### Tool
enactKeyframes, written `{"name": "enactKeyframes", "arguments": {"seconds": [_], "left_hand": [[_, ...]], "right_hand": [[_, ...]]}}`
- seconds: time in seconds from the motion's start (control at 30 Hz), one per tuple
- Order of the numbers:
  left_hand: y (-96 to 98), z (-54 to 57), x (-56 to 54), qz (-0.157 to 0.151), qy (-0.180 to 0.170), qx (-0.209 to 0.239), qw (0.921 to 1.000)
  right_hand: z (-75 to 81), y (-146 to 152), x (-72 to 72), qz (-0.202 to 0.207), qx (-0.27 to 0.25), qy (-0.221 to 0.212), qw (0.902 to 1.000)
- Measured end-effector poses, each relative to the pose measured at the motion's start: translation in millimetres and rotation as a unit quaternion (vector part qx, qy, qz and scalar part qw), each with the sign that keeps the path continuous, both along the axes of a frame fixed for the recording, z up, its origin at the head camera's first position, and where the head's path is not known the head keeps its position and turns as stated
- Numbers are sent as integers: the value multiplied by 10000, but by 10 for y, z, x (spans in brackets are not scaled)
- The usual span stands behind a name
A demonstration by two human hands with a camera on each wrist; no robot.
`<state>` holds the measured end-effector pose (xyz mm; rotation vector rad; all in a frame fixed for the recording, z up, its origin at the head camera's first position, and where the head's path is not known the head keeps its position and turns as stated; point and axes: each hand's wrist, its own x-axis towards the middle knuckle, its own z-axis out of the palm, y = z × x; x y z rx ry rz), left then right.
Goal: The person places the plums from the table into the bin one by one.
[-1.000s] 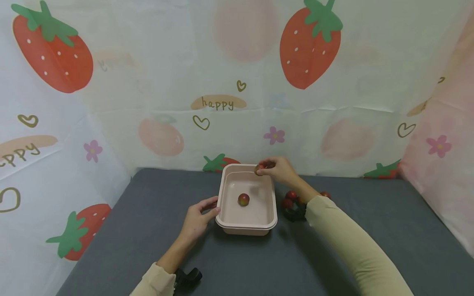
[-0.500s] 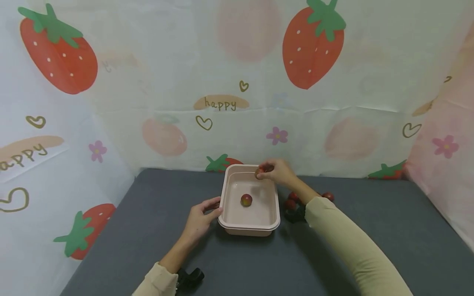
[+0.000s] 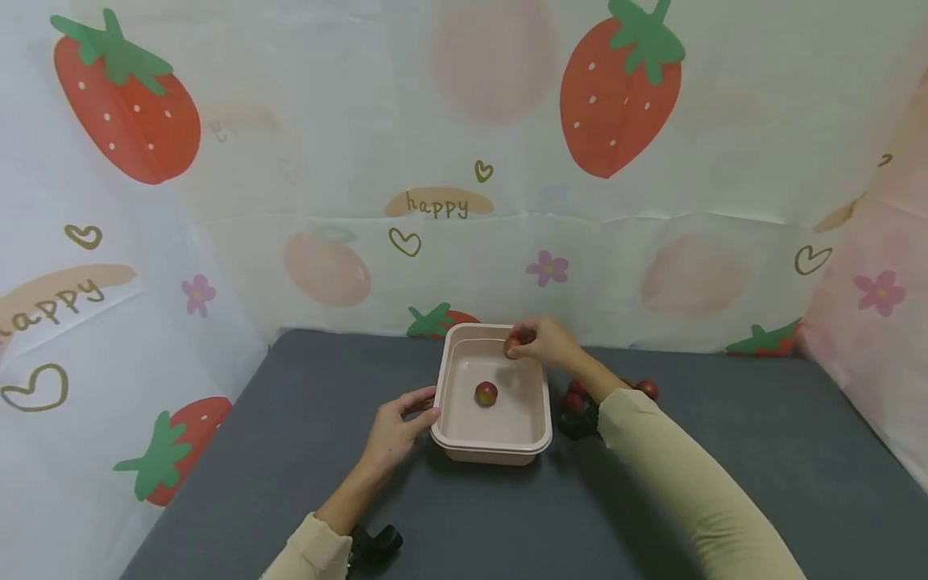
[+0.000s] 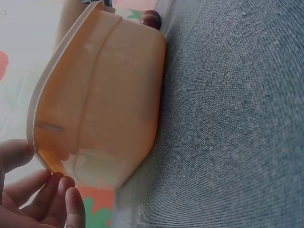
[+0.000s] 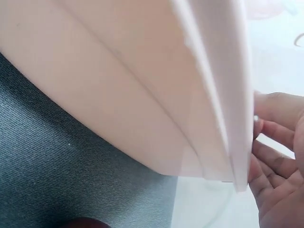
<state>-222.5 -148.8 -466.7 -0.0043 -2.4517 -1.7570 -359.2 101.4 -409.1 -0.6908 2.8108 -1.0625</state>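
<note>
A pale pink, rectangular plastic container (image 3: 493, 445) stands on the dark table. At its left rim my left hand (image 3: 391, 431) holds on, thumb on top and fingers beneath, as the left wrist view shows up close (image 4: 45, 199). Inside the container, near the middle of its floor, lies a small round red-green fruit (image 3: 486, 394). My right hand (image 3: 547, 342) pinches a similar fruit (image 3: 511, 345) inside the far right corner, just below rim level. In the right wrist view, the container wall (image 5: 109, 85) hides most of what those fingers (image 5: 280, 114) hold.
Several more red fruits (image 3: 647, 390) lie on the table right of the container, partly behind the right forearm. Black wrist devices (image 3: 375, 544) sit on both wrists. A printed strawberry curtain (image 3: 333, 185) borders the table's back and sides.
My right hand has come down slightly into the container with its fruit. The left hand keeps its hold on the rim. The whole head view has shifted a little.
</note>
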Motion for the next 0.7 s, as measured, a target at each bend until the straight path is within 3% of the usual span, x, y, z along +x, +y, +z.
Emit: {"name": "enactKeyframes", "arguments": {"seconds": [0.4, 0.7], "left_hand": [[7, 17, 20, -4, 20, 42, 10000], [9, 21, 14, 9, -23, 30, 10000]], "right_hand": [[14, -3, 21, 68, 143, 2, 9999], [113, 98, 108, 111, -487, 72, 9987]]}}
